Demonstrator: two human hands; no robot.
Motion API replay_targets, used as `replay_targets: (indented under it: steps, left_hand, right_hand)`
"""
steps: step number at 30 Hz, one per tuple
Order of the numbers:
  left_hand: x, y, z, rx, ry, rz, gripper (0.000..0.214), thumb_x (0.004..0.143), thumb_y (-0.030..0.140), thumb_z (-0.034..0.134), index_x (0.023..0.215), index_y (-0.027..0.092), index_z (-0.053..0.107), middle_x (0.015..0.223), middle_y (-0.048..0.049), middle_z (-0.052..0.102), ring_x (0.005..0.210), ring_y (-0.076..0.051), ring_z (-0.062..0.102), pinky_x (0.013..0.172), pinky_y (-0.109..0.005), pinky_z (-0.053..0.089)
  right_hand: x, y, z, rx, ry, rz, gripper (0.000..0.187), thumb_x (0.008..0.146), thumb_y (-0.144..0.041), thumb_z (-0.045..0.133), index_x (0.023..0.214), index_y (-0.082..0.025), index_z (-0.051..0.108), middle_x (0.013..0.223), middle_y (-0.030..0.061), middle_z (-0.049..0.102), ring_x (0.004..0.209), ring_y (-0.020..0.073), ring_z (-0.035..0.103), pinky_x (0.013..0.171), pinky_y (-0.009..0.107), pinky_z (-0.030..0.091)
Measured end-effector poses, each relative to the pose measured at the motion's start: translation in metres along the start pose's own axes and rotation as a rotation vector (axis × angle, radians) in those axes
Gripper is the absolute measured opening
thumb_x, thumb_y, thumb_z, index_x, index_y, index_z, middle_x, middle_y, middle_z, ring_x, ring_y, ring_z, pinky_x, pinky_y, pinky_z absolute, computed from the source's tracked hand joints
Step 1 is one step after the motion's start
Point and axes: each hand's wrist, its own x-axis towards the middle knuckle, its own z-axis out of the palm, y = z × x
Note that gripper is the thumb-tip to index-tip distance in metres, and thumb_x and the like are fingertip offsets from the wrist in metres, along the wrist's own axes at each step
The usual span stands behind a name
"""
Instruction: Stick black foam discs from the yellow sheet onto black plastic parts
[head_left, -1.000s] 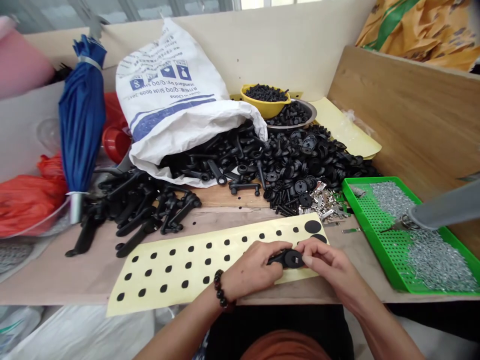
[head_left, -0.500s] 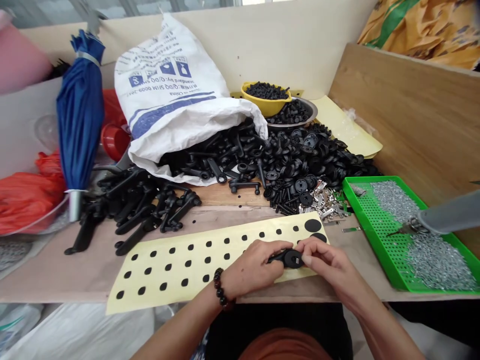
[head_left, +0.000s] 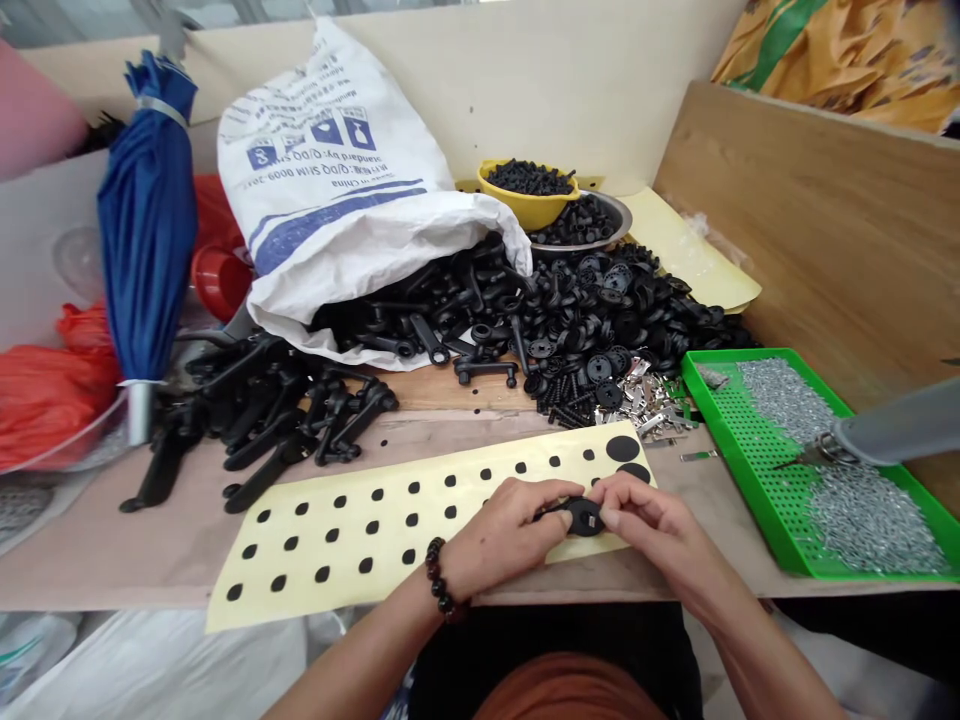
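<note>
My left hand [head_left: 506, 535] and my right hand [head_left: 651, 528] meet at the near table edge, both pinched on one small black plastic handle part [head_left: 577, 516] with a round head. A bead bracelet [head_left: 439, 587] circles my left wrist. The part is held just above a pale yellow backing sheet [head_left: 337, 535] dotted with small black round stickers, with two larger black discs [head_left: 624, 450] at its right end.
A white woven sack [head_left: 337, 190] spills black handles [head_left: 285, 420] and round black parts [head_left: 607, 310]. Behind stand a yellow bowl [head_left: 531, 205] and a metal bowl of black screws. Right: a green tray [head_left: 757, 480] of silver screws under a grey tool [head_left: 892, 425]. Left: a blue umbrella [head_left: 146, 230].
Both hands stay pinched on the black part with only slight finger shifts. The view has drifted a little, so everything sits slightly lower left.
</note>
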Motion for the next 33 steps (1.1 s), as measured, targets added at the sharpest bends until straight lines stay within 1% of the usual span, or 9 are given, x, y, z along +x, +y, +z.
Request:
replay_targets:
  steps: [5,9,14,18,20,23,28,30,33]
  left_hand:
    - [0.000,-0.002,0.001,0.001,0.024,-0.011,0.029,0.084,0.019,0.043,0.103,0.017,0.064,0.054,0.0058,0.049,0.051,-0.009,0.042,0.052,-0.019,0.031]
    - [0.001,-0.002,0.002,0.029,0.037,-0.022,0.030,0.081,0.019,0.045,0.104,0.018,0.064,0.057,0.0049,0.052,0.054,-0.010,0.045,0.054,-0.019,0.033]
    - [0.004,0.002,0.007,0.096,0.078,-0.004,0.024,0.084,0.024,0.046,0.096,0.017,0.065,0.062,0.0033,0.055,0.057,-0.011,0.047,0.055,-0.019,0.034]
    - [0.006,0.003,0.008,0.087,0.063,0.010,0.025,0.087,0.024,0.043,0.093,0.016,0.067,0.067,0.0012,0.059,0.062,-0.012,0.050,0.059,-0.020,0.036]
    - [0.005,0.002,0.008,0.056,0.057,-0.001,0.025,0.087,0.026,0.045,0.095,0.016,0.067,0.068,0.0011,0.059,0.060,-0.011,0.049,0.057,-0.019,0.036]
    - [0.001,0.000,0.007,-0.001,0.067,-0.035,0.025,0.086,0.028,0.047,0.099,0.016,0.065,0.068,0.0015,0.058,0.057,-0.010,0.048,0.053,-0.019,0.035]
    - [-0.008,-0.005,0.009,-0.125,0.179,-0.049,0.026,0.086,0.031,0.049,0.101,0.016,0.063,0.060,0.0039,0.047,0.053,-0.010,0.046,0.050,-0.019,0.034]
    - [-0.012,-0.006,0.011,-0.196,0.223,-0.039,0.027,0.085,0.031,0.051,0.103,0.014,0.062,0.060,0.0043,0.044,0.053,-0.009,0.046,0.050,-0.019,0.035]
    - [-0.015,-0.008,0.014,-0.340,0.271,-0.025,0.029,0.084,0.031,0.052,0.105,0.013,0.060,0.061,0.0043,0.042,0.053,-0.009,0.044,0.050,-0.019,0.039]
  right_hand:
    - [0.000,-0.001,0.001,-0.018,-0.003,0.005,0.024,0.076,-0.038,0.060,0.062,-0.020,0.053,0.078,0.0033,0.058,0.074,0.0181,0.053,0.065,0.027,0.042]
    - [0.000,-0.002,0.002,-0.038,0.006,-0.002,0.023,0.074,-0.037,0.061,0.061,-0.020,0.052,0.077,0.0030,0.058,0.074,0.0184,0.054,0.065,0.027,0.043]
    - [-0.001,-0.001,0.002,-0.046,-0.005,-0.022,0.020,0.075,-0.033,0.059,0.062,-0.020,0.052,0.075,0.0028,0.057,0.074,0.0179,0.054,0.064,0.026,0.043]
    - [-0.001,-0.001,0.002,-0.054,0.019,-0.011,0.020,0.073,-0.034,0.062,0.061,-0.020,0.053,0.073,0.0022,0.057,0.072,0.0180,0.054,0.062,0.026,0.044]
    - [-0.002,0.000,0.001,-0.053,0.013,-0.011,0.021,0.074,-0.035,0.063,0.062,-0.020,0.055,0.073,0.0024,0.058,0.073,0.0183,0.055,0.062,0.026,0.044]
    - [-0.005,0.001,-0.001,-0.012,-0.022,0.010,0.023,0.080,-0.038,0.059,0.068,-0.019,0.062,0.077,0.0029,0.060,0.074,0.0178,0.055,0.066,0.027,0.045]
    - [-0.010,0.002,-0.002,0.174,-0.035,0.098,0.023,0.084,-0.038,0.058,0.087,-0.019,0.071,0.081,0.0029,0.065,0.078,0.0174,0.059,0.075,0.028,0.045]
    - [-0.012,0.002,0.001,0.232,-0.020,0.087,0.022,0.083,-0.038,0.059,0.088,-0.020,0.071,0.078,0.0024,0.065,0.079,0.0170,0.059,0.076,0.028,0.045]
    - [-0.012,0.000,0.006,0.323,0.043,0.029,0.019,0.083,-0.037,0.060,0.091,-0.022,0.069,0.083,0.0025,0.067,0.077,0.0163,0.060,0.076,0.029,0.046]
